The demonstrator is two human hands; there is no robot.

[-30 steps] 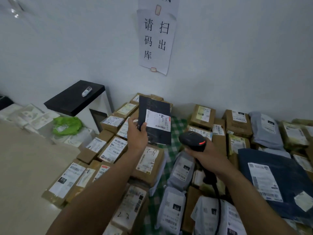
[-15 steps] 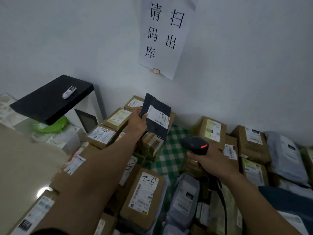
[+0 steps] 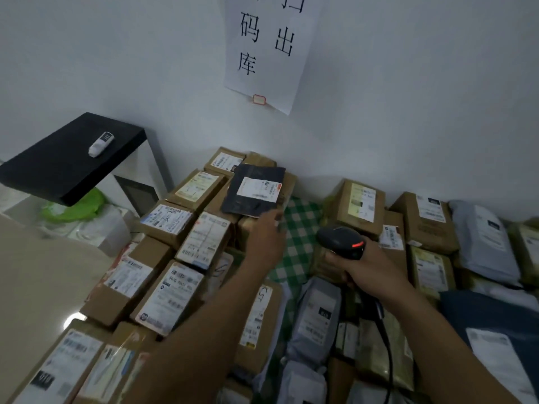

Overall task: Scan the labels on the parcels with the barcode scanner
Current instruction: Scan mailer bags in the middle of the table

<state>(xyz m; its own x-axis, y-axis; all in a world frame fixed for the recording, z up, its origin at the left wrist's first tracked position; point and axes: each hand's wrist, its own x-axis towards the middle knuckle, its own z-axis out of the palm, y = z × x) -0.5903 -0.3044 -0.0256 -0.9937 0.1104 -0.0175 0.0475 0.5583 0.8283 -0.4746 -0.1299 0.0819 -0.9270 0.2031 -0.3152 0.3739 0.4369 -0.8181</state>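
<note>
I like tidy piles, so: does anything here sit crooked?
Yes: the black parcel lies skewed atop the brown boxes by the wall, turned at an angle to their edges.

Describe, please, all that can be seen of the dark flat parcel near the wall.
The dark flat parcel looks like a thin black plastic mailer, slightly wrinkled. A white label with print and an orange mark faces up. It lies tilted on top of brown cardboard boxes close to the wall. The left hand reaches its lower right edge; blur hides whether the fingers pinch it.
</note>
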